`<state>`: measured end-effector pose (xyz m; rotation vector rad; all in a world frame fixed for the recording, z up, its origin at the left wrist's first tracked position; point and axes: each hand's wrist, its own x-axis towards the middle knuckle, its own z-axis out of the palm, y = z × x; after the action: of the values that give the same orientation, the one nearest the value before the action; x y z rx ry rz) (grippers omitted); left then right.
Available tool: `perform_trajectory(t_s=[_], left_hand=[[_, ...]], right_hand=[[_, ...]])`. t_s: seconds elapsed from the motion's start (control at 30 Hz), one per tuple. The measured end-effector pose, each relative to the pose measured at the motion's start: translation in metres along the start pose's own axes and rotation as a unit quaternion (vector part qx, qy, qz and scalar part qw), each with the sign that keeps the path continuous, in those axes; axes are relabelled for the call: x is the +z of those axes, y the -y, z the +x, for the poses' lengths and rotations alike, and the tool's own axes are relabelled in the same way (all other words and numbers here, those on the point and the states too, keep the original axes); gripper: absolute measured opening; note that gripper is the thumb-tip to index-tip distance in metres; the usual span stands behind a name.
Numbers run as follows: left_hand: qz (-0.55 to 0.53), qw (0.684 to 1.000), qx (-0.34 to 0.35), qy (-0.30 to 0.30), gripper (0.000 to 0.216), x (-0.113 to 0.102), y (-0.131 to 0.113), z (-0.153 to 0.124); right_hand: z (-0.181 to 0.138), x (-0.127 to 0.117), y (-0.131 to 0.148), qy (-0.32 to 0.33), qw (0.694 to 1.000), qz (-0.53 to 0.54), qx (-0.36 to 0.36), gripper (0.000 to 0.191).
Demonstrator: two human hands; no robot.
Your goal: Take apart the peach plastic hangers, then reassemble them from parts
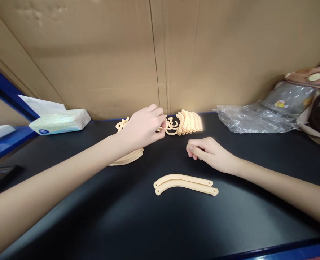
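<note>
My left hand [145,126] reaches across the black table [138,216], fingers pinched on a small cream hook-shaped piece [172,126] beside a fanned stack of cream curved strips [189,122]. Under that wrist lies a pile of cream curved parts [128,157]. My right hand [208,151] rests on the table with fingers curled in; I cannot make out anything inside them. Two long cream curved bars [185,184] lie side by side in front of me, just below the right hand, untouched.
A tissue pack [59,121] sits at the left back by a blue shelf rail [3,90]. Crumpled clear plastic bags [251,119] and a packaged toy [297,94] lie at the right back. Cardboard walls [160,54] close off the rear.
</note>
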<state>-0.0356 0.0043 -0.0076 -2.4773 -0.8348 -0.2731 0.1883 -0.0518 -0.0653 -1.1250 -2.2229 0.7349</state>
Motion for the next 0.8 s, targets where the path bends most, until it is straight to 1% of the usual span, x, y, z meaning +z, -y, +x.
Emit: perform_trajectory(t_s=[0.13, 0.2, 0.27, 0.37, 0.5, 0.67, 0.8], left_hand=[[0.067, 0.996, -0.005, -0.065, 0.021, -0.018, -0.021, -0.018], [0.093, 0.991, 0.014, -0.097, 0.021, -0.022, -0.034, -0.03], [0.087, 0.99, 0.035, -0.109, 0.02, -0.022, -0.045, -0.041], [0.025, 0.994, 0.043, -0.094, 0.018, -0.018, -0.056, -0.056], [-0.097, 0.993, 0.029, -0.061, 0.02, -0.01, -0.056, -0.067], [-0.228, 0.973, 0.005, -0.024, 0.016, 0.0, -0.049, -0.071], [-0.285, 0.958, -0.012, -0.016, 0.014, 0.004, -0.047, -0.073]], right_hand=[[0.001, 0.001, 0.0, 0.001, 1.0, -0.014, 0.012, 0.019], [0.001, 0.002, 0.0, 0.001, 1.0, -0.023, 0.003, 0.018], [0.001, 0.002, 0.0, 0.004, 0.999, -0.034, -0.006, 0.018], [0.001, 0.003, 0.0, 0.01, 0.999, -0.044, -0.013, 0.017], [0.001, 0.003, 0.0, 0.011, 0.998, -0.049, -0.026, 0.017], [0.003, 0.004, 0.0, 0.013, 0.997, -0.069, -0.038, 0.017], [0.004, 0.004, 0.001, 0.016, 0.996, -0.081, -0.038, 0.016]])
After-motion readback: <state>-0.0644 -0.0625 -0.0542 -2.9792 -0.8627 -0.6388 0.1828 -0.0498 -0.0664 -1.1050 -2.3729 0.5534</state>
